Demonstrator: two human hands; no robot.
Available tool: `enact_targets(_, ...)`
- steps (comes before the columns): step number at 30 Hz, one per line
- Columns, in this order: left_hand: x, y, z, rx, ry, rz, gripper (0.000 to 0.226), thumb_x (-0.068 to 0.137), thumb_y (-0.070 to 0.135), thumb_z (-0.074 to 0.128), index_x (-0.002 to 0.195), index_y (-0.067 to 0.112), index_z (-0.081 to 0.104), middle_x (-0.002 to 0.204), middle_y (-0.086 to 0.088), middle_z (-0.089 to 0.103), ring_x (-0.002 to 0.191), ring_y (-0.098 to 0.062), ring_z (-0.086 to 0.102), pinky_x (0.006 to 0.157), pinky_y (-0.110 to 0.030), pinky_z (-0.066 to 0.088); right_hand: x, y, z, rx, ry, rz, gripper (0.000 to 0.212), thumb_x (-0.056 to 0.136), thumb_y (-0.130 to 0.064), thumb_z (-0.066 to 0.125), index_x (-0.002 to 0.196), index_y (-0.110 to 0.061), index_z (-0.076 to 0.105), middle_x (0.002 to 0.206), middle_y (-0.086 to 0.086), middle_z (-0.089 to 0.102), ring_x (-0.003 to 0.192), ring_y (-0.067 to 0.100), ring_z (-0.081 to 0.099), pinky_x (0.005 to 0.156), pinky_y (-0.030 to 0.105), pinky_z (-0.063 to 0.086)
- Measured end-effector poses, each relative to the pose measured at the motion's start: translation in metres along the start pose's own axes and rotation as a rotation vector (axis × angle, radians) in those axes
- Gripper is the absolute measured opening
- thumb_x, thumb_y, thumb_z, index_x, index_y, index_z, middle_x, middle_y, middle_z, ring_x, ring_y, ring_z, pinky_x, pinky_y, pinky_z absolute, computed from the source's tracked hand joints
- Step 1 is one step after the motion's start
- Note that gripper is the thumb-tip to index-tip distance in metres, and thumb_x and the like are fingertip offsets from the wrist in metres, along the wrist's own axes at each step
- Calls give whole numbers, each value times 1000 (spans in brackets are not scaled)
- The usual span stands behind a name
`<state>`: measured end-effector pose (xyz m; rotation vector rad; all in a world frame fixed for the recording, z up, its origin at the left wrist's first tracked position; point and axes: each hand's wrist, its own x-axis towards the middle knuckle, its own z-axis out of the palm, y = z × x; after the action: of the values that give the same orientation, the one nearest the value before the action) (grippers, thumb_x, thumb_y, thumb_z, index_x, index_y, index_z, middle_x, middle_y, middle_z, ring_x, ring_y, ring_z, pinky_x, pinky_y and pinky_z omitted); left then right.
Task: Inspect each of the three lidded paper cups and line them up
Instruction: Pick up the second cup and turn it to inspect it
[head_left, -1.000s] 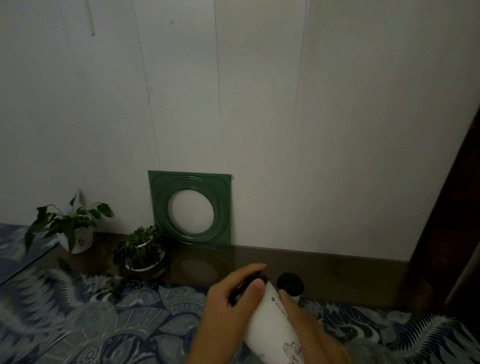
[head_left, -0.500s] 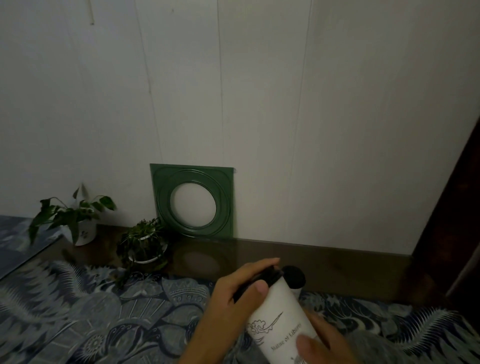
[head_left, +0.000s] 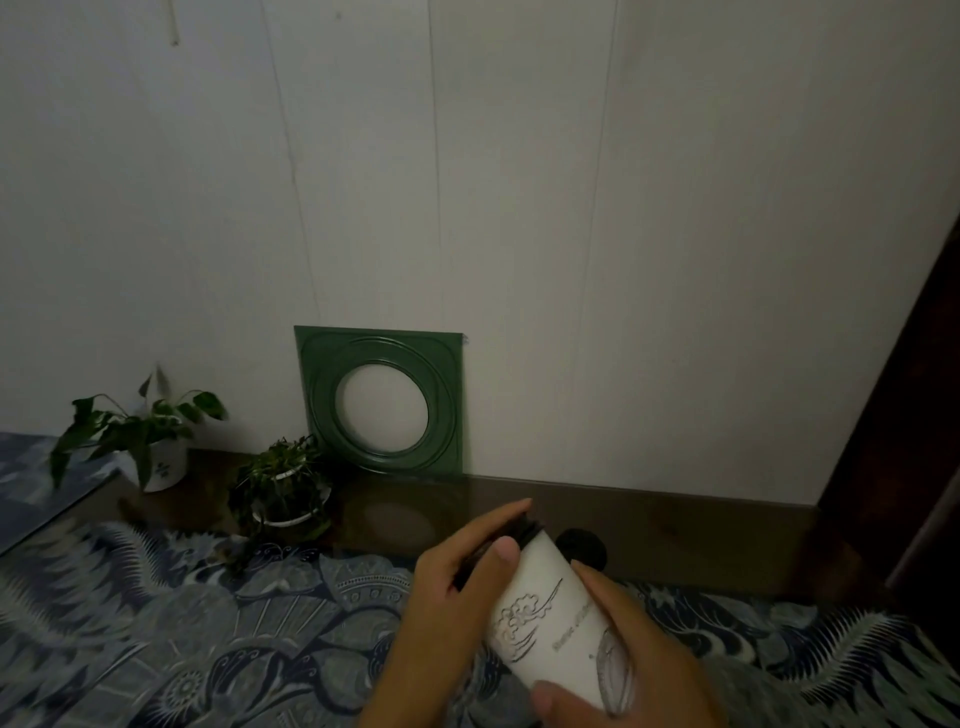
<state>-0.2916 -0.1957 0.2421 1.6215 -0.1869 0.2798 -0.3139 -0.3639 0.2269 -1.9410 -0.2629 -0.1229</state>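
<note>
Both hands are on one white paper cup, held tilted in the air over the blue patterned cloth. The left hand wraps around the top end, thumb just under the black lid. The right hand cups the bottom end, thumb pressed on the wall. Can't see inside it. Another black-lidded cup stands just behind.
</note>
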Motion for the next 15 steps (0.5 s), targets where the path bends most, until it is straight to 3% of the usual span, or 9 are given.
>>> enact_targets(2,-1,2,-2,-8,-22,20,46,74,57,56,113,37,72,109,18,75,101,-3,69,79,-16,53,2,-3,-5,139,-132,43,74,55,-54,86,118,-45,48,111,-35,61,108,-15,57,78,-5,39)
enact_targets(4,0,5,-2,-18,-28,39,44,76,57,59,114,38,72,113,13,75,105,-7,69,82,-18,53,4,-2,-15,303,-283,114,97,30,-77,79,116,-39,57,107,-30,69,103,-8,64,83,9,50)
enact_targets(6,0,8,0,-29,-26,51,52,73,68,62,114,37,72,114,13,75,108,-7,68,85,-18,53,9,-2,-21,486,-372,222,103,26,-71,85,115,-26,63,107,-12,75,100,10,71,84,25,56)
enact_targets(9,3,8,3,-47,6,52,46,72,62,63,111,40,73,111,14,76,106,-7,69,83,-18,53,11,-2,-19,638,-433,266,88,21,-55,93,97,-17,72,98,4,78,88,21,75,66,24,59)
enact_targets(11,5,7,3,-68,32,62,41,73,53,60,107,37,75,108,12,77,103,-8,70,81,-18,54,10,-2,-19,622,-409,254,82,24,-57,92,97,-23,74,101,1,78,90,20,74,69,26,59)
enact_targets(13,6,6,2,-87,54,58,42,71,51,61,106,32,77,106,11,78,100,-8,71,78,-17,54,8,-8,-18,515,-361,167,82,37,-66,85,112,-37,65,113,-7,74,98,12,71,80,28,58)
enact_targets(15,7,6,2,-97,79,47,40,70,49,65,103,30,77,102,13,78,97,-5,71,74,-14,53,6,-13,-13,266,-257,78,74,50,-66,78,118,-55,49,119,-23,65,100,-5,65,84,18,53)
